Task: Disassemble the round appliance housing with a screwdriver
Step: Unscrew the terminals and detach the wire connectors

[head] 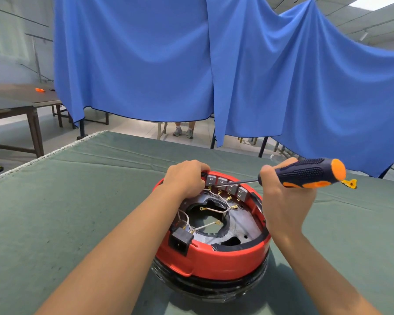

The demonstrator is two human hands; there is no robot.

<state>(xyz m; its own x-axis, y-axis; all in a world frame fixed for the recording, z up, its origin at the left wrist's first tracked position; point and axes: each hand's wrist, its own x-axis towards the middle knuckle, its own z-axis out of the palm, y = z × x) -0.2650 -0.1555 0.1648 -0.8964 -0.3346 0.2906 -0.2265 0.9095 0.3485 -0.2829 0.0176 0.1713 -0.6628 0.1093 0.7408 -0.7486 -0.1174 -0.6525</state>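
The fingers of the right hand (282, 196) are curled tight round the dark blue and orange ribbed handle of a screwdriver (309, 172), whose thin metal shaft slants down and left until its tip meets the row of small grey terminal blocks (228, 186) on the far inner wall of the housing. The left hand (184, 178) hooks its fingers over that same far rim, gripping it just beside the leftmost block. Between the two forearms sits the round red plastic appliance housing (214, 258), open side up, on a black base, with loose white wires tipped by brass ring lugs (214, 210) lying across its grey inner plate and a black power socket (180, 239) at the near left edge. It rests on a green cloth-covered table (77, 201). Behind hangs a blue fabric curtain (146, 53).
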